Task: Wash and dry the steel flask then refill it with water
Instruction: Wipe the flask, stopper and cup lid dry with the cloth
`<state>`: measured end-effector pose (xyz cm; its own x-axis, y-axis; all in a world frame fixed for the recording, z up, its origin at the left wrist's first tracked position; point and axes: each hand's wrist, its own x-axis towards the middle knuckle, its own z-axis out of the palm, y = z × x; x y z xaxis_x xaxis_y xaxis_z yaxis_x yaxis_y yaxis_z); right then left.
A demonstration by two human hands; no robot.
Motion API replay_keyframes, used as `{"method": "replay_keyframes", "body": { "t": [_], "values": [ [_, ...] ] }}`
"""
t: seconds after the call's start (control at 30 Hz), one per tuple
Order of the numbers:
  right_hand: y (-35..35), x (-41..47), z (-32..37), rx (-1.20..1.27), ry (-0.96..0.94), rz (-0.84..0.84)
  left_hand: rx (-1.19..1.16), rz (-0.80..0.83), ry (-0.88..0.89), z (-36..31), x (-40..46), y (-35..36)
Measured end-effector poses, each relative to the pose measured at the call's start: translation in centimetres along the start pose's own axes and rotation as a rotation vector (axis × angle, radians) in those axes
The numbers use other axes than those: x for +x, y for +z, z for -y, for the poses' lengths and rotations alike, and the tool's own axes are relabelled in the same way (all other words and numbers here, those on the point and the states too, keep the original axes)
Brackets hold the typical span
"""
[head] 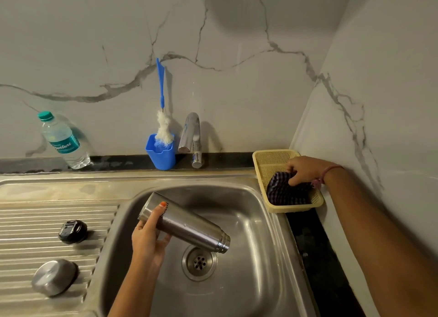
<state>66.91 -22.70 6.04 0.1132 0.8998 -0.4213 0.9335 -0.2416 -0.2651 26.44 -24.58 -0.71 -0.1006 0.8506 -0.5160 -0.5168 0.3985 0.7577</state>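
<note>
Bottle [64, 141] label reads "Signature"; left hand [148, 233] grips flask [187, 224], lettering unreadable.

Uncapped steel flask [187, 224] tilted mouth-down over sink [265, 257].

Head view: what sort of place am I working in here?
Most likely a home kitchen sink corner. A stainless steel sink with a ribbed drainboard sits under a chrome tap, against a marble-look wall, with a blue bottle brush standing in a cup.
</note>
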Motion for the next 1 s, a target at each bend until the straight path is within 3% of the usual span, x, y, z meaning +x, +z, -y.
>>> {"method": "replay_keyframes", "body": {
  "t": [0.23,0.4,0.5,0.6,0.7,0.8,0.9,1.0],
  "values": [
    [-0.3,-4.3,1.4,0.083,0.034,-0.243,0.019,0.057,-0.009,-1.0,-1.1,-0.9],
    [-0.2,-8.0,4.1,0.113,0.060,-0.584,0.062,0.124,0.007,-2.5,-1.7,-2.4],
    [0.5,-10.7,6.8,0.377,0.060,-0.766,0.091,0.180,0.029,-3.7,-2.2,-3.5],
    [2.5,-12.3,9.7,0.781,0.106,-0.835,0.121,0.237,0.040,-5.0,-2.3,-4.7],
    [5.8,-13.4,12.9,1.382,0.154,-0.745,0.146,0.278,0.063,-6.0,-2.1,-6.0],
    [10.1,-14.6,16.7,1.858,0.145,-0.467,0.209,0.330,0.093,-6.5,-1.9,-7.1],
    [14.4,-15.0,20.2,2.061,0.198,-0.313,0.252,0.395,0.120,-7.1,-2.1,-8.0],
    [17.1,-14.9,23.4,2.113,0.292,-0.266,0.336,0.453,0.169,-7.5,-2.2,-8.6]
  ]
}}
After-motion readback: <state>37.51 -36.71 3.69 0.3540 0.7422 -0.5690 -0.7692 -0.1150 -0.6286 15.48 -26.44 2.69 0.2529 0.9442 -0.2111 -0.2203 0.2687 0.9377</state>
